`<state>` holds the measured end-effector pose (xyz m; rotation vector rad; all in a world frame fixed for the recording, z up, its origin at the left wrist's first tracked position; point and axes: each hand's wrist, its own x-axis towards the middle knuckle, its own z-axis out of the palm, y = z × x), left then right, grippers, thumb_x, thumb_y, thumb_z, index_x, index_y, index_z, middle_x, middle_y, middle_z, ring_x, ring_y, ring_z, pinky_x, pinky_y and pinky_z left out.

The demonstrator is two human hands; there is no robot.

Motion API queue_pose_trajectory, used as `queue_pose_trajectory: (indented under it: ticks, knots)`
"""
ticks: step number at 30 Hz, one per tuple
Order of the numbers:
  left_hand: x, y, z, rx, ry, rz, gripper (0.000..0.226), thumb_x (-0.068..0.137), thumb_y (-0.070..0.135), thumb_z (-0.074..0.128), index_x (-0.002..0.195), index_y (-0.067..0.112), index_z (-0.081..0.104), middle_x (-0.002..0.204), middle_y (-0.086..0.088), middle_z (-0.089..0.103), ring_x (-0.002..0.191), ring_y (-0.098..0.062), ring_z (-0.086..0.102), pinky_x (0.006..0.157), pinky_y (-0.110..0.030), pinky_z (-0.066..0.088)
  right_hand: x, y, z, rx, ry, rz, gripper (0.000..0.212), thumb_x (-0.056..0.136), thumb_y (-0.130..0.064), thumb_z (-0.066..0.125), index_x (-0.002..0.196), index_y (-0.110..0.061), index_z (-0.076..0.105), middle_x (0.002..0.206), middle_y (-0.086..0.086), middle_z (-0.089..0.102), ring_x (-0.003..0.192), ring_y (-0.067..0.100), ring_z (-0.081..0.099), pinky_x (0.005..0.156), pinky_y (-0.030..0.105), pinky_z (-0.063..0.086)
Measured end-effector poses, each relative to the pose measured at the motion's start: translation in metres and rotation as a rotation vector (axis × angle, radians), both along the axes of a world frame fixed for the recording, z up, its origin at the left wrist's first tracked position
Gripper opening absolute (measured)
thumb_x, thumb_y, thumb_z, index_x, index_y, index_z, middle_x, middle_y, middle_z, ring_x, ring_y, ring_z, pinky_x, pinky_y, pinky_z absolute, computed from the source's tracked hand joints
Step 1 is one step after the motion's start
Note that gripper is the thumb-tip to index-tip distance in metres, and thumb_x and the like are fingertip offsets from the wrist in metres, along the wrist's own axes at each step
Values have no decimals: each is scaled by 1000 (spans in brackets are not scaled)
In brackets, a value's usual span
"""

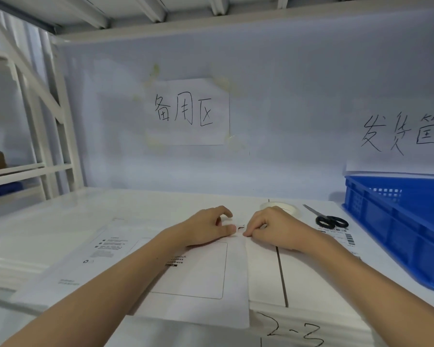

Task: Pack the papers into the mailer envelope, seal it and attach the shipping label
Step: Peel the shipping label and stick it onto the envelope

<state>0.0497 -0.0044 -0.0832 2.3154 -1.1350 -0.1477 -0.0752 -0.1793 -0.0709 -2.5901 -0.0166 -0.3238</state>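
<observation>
One white desk (140,206), with a dark seam running front to back and "2-3" handwritten at its near edge. One blue plastic crate (396,229) at the right, touching the desk, cut off by the frame edge. Two handwritten paper signs on the back wall: one sign (191,112) at centre, complete; a second sign (398,136) above the crate, partly cut off. One white mailer envelope (203,271) lying flat at desk centre, printed side up, its small print too blurred to read. Two hands at the envelope's far edge: left hand (208,227) with fingers curled, pinching a small white strip; right hand (268,227) with fingertips pressed down on the flap edge, fingers bent. One pair of black-handled scissors (328,220) near the crate. One shipping label (341,237) just in front of the scissors, partly hidden by the right forearm. One tape roll (281,207), mostly hidden behind the right hand.
</observation>
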Motion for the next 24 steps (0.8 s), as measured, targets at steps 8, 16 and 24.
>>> queue_pose_trajectory:
  ticks: [8, 16, 24]
  knots:
    - [24, 112, 7, 261, -162, 194, 57, 96, 62, 41, 148, 39, 39, 159, 10, 33, 148, -13, 26, 120, -31, 17, -4, 6, 3, -18, -16, -51, 28, 87, -12, 53, 92, -22, 78, 98, -7, 72, 95, 13, 64, 88, 27, 49]
    - [0, 78, -5, 427, -200, 155, 63, 98, 65, 21, 156, 41, 15, 166, 5, 11, 153, -19, 8, 123, -43, 7, -45, -46, 39, -91, -179, -463, 29, 91, -21, 49, 87, -1, 70, 89, 11, 70, 78, 28, 63, 66, 32, 47]
    - [10, 56, -4, 372, -176, 106, 100, 70, 95, 13, 154, 41, 22, 164, 6, 21, 152, -18, 16, 122, -44, 11, -121, -50, 20, -361, 457, -540, 66, 91, -67, 37, 139, -23, 46, 142, 6, 49, 131, 28, 43, 104, 36, 38]
